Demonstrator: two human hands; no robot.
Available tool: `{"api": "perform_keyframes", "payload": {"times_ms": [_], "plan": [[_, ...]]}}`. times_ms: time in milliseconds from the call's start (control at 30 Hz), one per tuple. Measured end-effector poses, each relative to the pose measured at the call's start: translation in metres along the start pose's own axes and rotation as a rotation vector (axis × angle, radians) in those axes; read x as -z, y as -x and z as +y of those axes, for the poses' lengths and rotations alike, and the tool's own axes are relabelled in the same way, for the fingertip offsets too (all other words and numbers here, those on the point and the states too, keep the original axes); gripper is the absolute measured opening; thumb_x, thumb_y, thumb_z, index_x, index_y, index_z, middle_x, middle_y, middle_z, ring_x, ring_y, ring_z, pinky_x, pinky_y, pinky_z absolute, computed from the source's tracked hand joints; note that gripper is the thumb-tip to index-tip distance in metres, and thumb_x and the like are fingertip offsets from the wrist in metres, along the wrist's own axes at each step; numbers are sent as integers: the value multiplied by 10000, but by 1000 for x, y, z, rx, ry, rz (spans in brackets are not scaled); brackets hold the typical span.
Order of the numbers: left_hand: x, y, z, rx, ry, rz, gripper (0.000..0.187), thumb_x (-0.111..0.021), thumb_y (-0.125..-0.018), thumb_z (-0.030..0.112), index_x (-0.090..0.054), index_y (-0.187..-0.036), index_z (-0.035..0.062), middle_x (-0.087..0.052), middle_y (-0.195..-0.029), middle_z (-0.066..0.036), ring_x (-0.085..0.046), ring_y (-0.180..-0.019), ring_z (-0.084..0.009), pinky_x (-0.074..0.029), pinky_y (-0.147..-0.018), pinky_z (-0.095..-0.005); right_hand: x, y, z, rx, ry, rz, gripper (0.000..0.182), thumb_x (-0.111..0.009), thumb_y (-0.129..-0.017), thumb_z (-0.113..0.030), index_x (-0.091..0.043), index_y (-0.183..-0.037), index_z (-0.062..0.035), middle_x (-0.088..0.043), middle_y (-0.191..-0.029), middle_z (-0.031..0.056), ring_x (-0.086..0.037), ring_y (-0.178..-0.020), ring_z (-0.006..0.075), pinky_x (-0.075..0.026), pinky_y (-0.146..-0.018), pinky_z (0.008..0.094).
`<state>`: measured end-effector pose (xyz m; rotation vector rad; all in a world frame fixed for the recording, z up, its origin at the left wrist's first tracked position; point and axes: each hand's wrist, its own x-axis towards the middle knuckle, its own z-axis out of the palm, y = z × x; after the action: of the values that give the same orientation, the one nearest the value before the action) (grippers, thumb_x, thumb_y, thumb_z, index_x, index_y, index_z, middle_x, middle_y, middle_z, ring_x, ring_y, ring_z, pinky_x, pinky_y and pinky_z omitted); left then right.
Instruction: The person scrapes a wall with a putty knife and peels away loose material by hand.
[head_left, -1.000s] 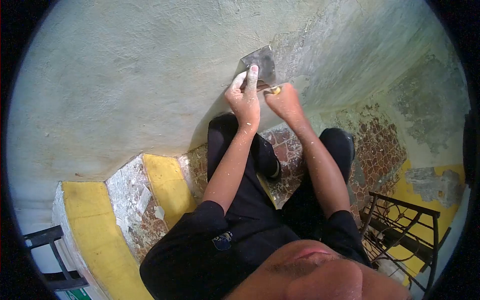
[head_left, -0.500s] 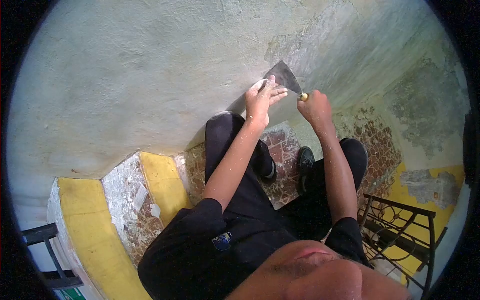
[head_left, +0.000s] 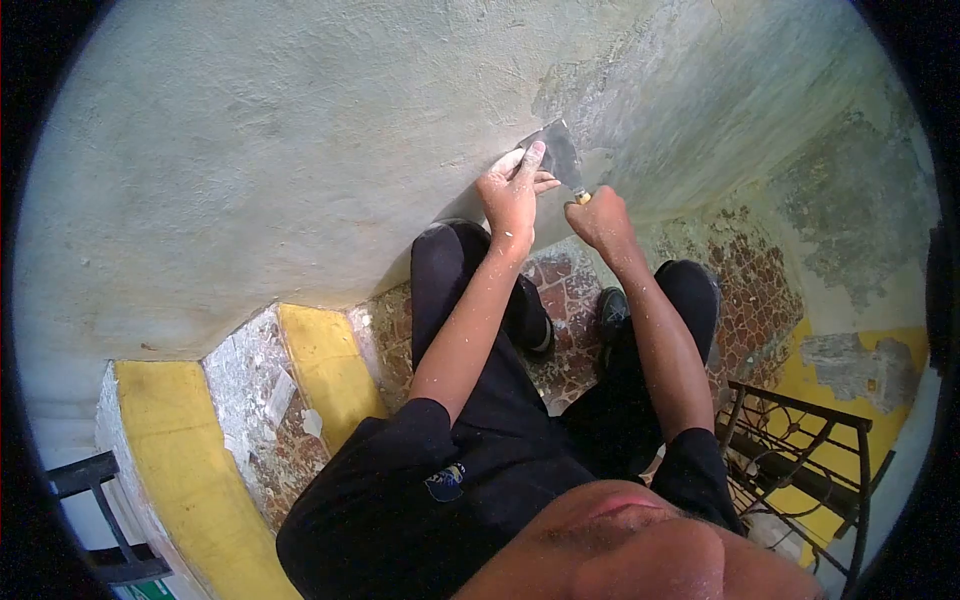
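A putty knife (head_left: 563, 158) with a broad dark metal blade and a pale handle is pressed against the wall (head_left: 300, 150). My right hand (head_left: 605, 220) is wrapped round the handle, hiding most of it. On the blade's left side is my left hand (head_left: 510, 195), its thumb lying over the metal and its fingers low against the blade. Pale dust and flecks cling to both hands and forearms. Around the blade, pale coating borders a rough grey scraped patch (head_left: 590, 95).
Steps with yellow edges (head_left: 165, 400) descend at left, with paint flakes (head_left: 281, 395) on them. Patterned red-brown tiles (head_left: 745, 280) lie below my knees. A black metal railing (head_left: 800, 430) stands at lower right. Further right, the wall has a peeled patch (head_left: 850, 220).
The putty knife and my right hand have shifted slightly left. My left hand has moved a little left too, its thumb now further over the blade. My right knee has moved slightly left.
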<state>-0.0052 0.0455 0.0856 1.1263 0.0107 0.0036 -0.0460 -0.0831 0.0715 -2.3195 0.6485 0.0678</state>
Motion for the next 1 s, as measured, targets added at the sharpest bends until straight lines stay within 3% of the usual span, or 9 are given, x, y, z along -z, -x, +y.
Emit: {"api": "perform_keyframes", "payload": {"times_ms": [233, 400, 833, 933, 1000], "plan": [[-1, 3, -2, 6, 6, -26, 300, -718, -979, 186, -689, -989, -112, -669, -793, -123, -678, -669, -184, -638, -635, -330, 15, 3, 3, 24, 54, -45, 398, -661, -774, -244, -703, -954, 108, -692, -988, 352, -686, -967, 493, -550, -864, 520], [-4, 4, -16, 118, 69, -15, 294, -709, -987, 191, -688, -1011, -101, -673, -798, -108, -686, -683, -181, -635, -646, -321, 19, 5, 18, 38, 89, 2, 364, -674, -789, -244, -708, -911, 97, -694, -926, 343, -692, -908, 492, -559, -813, 519], [-5, 2, -10, 21, 22, 8, 263, -708, -978, 137, -692, -1043, -117, -707, -866, -127, -700, -711, -191, -629, -656, -326, 5, 7, 10, 28, -8, 27, 358, -664, -789, -231, -699, -888, 111, -689, -895, 352, -691, -884, 500, -556, -804, 516], [-5, 1, -8, -12, -32, 38, 262, -713, -974, 130, -700, -1041, -123, -711, -869, -133, -698, -710, -187, -624, -649, -321, -4, 8, 12, 39, -81, -61, 360, -657, -783, -227, -694, -882, 117, -696, -886, 345, -696, -887, 497, -549, -805, 512], [-4, 0, -7, -32, -75, 45, 268, -721, -969, 130, -703, -1046, -126, -715, -877, -131, -694, -706, -179, -620, -643, -318, -23, 5, 15, 28, -155, -21, 349, -664, -778, -249, -671, -773, 100, -687, -698, 259, -725, -716, 401, -545, -693, 483]]}}
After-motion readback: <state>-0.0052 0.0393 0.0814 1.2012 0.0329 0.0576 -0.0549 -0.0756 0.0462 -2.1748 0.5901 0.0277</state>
